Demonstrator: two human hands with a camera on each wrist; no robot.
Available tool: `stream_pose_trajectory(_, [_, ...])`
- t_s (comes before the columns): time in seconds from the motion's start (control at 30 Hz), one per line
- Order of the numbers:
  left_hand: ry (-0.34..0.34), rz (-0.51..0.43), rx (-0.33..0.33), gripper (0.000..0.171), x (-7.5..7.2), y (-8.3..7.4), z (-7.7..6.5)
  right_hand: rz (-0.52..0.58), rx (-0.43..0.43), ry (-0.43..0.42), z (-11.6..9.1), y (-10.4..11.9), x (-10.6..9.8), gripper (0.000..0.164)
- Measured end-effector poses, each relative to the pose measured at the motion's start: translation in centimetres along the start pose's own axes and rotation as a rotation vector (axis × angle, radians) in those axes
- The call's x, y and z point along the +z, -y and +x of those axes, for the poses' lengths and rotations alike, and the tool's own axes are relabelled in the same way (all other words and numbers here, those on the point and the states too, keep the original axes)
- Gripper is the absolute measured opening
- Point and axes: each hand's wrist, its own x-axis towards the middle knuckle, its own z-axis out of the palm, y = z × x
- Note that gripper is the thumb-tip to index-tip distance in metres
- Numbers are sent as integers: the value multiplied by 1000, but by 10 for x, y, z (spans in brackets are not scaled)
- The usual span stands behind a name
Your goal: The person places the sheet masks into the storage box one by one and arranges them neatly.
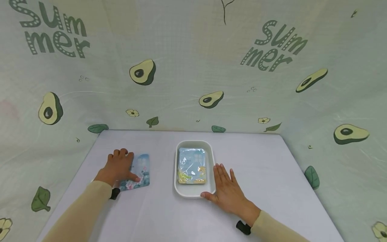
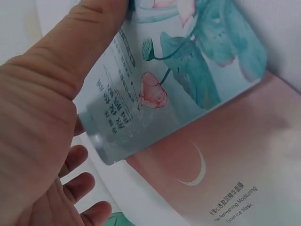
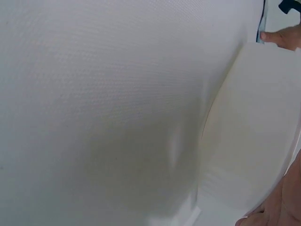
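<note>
**Mask sachets handled beside white tray**

A blue sachet (image 1: 137, 172) lying flat on the tabletop (image 1: 266, 161) is gripped by the curled left hand (image 1: 118, 167). The white tray (image 1: 193, 193), holding stacked sachets (image 1: 192, 165), is touched by the flat, spread right hand (image 1: 227, 193).

A pale green fabric backdrop (image 1: 193, 67) is hanging behind and to both sides, filling the upper two thirds of the frame. Halved avocados, small flowers and dark green leaves are dotting it, and the word "Summer" is showing in the upper left and upper right. A flat white table top (image 1: 272, 174) is spreading across the lower middle of the frame. Soft, even light is falling over everything.
</note>
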Motion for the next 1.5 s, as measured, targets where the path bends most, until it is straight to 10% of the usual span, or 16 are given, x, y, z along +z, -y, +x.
stream_pose_trajectory(0.37, [-139, 75, -35, 127, -5, 1, 3, 13, 15, 21, -1, -2, 2, 115])
stream_pose_trajectory(0.73, [-489, -66, -56, 91, -12, -8, -10, 29, 15, 7, -2, -3, 3, 116])
stream_pose_trajectory(1.0, [-374, -426, -127, 62, -5, -12, -17, 31, 26, 8, -3, -7, -1, 116])
stream_pose_trajectory(1.3, [-389, -475, -135, 73, -7, -10, -17, 38, 7, -16, 0, -6, 0, 115])
stream_pose_trajectory(1.5, [-393, -582, -230, 39, -6, -10, -16, 28, -2, -12, 1, -4, 0, 113])
